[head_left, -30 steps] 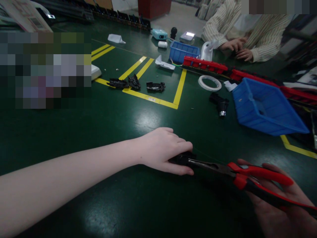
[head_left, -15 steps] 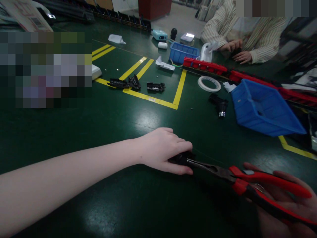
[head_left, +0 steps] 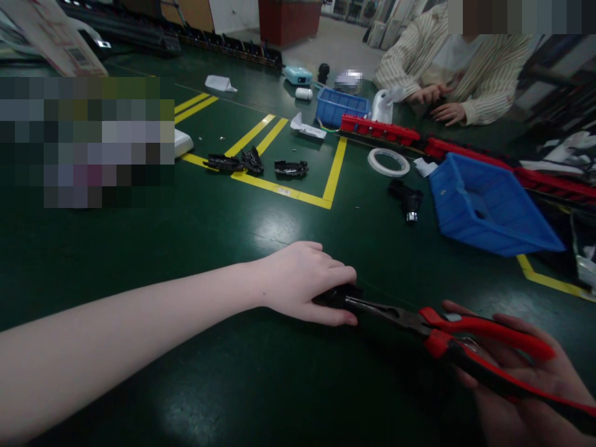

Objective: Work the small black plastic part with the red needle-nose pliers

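My left hand is closed around a black plastic part on the green tabletop; most of the part is hidden under the palm and fingers. My right hand holds red-and-black long-nose pliers by the handles, at the lower right. The tips of the pliers reach the end of the black part between my left thumb and index finger. Whether the jaws grip something there is too small to tell.
Beyond my hands lie several black plastic pieces, a black fitting with a shiny end and a tape roll. A blue bin stands at right, with red strips behind it. Across the table sits a person in a striped sleeve.
My right hand and the pliers have shifted slightly left in the view. The left hand stays on the black part. The camera view has tilted a little.
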A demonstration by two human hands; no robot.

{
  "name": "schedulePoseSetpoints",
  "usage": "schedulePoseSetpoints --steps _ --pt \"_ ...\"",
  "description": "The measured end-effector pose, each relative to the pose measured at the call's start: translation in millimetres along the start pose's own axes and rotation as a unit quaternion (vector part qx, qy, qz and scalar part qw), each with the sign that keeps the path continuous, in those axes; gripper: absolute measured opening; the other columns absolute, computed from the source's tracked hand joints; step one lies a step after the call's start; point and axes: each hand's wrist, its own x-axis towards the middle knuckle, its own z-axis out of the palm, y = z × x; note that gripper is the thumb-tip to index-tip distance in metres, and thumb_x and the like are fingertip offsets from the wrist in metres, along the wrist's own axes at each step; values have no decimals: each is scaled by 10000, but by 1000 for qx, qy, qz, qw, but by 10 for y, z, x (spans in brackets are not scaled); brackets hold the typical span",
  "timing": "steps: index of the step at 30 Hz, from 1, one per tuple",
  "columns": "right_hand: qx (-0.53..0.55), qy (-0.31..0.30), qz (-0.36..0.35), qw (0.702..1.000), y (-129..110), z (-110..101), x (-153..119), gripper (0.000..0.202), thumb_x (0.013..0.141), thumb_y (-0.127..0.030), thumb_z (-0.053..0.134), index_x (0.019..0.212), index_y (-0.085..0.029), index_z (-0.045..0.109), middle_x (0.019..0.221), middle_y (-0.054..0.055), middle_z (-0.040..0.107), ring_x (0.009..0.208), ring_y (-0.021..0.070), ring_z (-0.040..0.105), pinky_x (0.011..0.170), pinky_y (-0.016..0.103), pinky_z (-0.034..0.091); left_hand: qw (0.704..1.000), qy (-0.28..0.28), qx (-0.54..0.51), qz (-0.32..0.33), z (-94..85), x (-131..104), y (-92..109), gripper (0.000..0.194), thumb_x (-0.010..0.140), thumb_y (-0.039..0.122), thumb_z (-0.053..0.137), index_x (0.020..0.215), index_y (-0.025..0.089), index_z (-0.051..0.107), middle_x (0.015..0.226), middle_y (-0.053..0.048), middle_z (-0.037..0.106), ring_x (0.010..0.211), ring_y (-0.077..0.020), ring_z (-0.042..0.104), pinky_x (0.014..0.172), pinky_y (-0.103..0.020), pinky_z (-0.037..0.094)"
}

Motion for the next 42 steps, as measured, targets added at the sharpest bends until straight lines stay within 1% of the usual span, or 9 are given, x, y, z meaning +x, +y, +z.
schedulePoseSetpoints --steps 3,7,10,15,22,27,34,39,42 --pt "2 15 14 1000 -17 -17 31 507 564 -416 785 1039 -301 651 1047 86 718 804 268 693 528 330 586 1000 -1 2 -2 0 2 -1 365 864 520 575 942 165 597 801 4 681 696 -148 636 661 -280 402" --pt "-16 17 21 1000 10 -73 43 557 529 -376 786 1063 -303 644 1096 106 700 850 297 684 421 305 538 1000 1 -5 0 -7 4 2 360 856 522 587 916 167 596 777 11 673 682 -141 631 655 -280 397" --pt "-29 9 20 999 20 -90 39 616 501 -356 798 1093 -302 634 1119 117 691 784 293 684 386 305 517 1000 -1 -12 3 -10 2 0 357 852 519 597 912 167 593 781 12 675 681 -136 630 658 -279 393" --pt "-16 9 36 999 -5 -41 27 587 488 -400 806 1045 -298 650 1070 111 712 658 272 680 366 311 515 1000 -7 -18 14 -10 -6 -11 370 822 521 636 918 168 587 805 19 675 699 -133 628 653 -278 379" --pt "-11 21 54 998 32 -62 -3 615 479 -379 793 1070 -296 650 1108 105 703 644 262 683 442 335 568 1000 -7 9 16 -9 -7 -7 324 835 476 631 946 175 583 832 15 674 714 -136 620 646 -274 380" --pt "-5 20 53 998 43 -119 25 625 477 -304 798 1083 -302 643 1135 101 694 759 283 700 509 334 591 1000 -3 13 15 -7 -7 -1 325 831 470 637 940 167 589 809 19 667 696 -136 616 641 -275 379" --pt "-3 11 49 999 9 -84 83 671 395 -335 848 1037 -309 656 1074 110 715 662 303 695 397 338 551 1000 -9 14 14 -8 -3 5 303 836 458 635 936 177 585 827 8 676 709 -138 618 650 -266 390" --pt "-15 -27 26 999 10 -63 54 593 499 -407 825 1054 -291 649 1012 94 732 609 255 688 392 297 543 1000 -10 15 15 -13 -6 9 295 836 449 635 927 174 582 821 9 669 702 -137 611 648 -269 394" --pt "-23 -54 7 998 25 -83 34 562 560 -423 806 1077 -279 641 998 79 736 640 232 700 435 259 558 1000 -9 20 18 -13 -11 8 291 839 448 630 928 176 579 818 12 663 707 -138 609 648 -271 393"
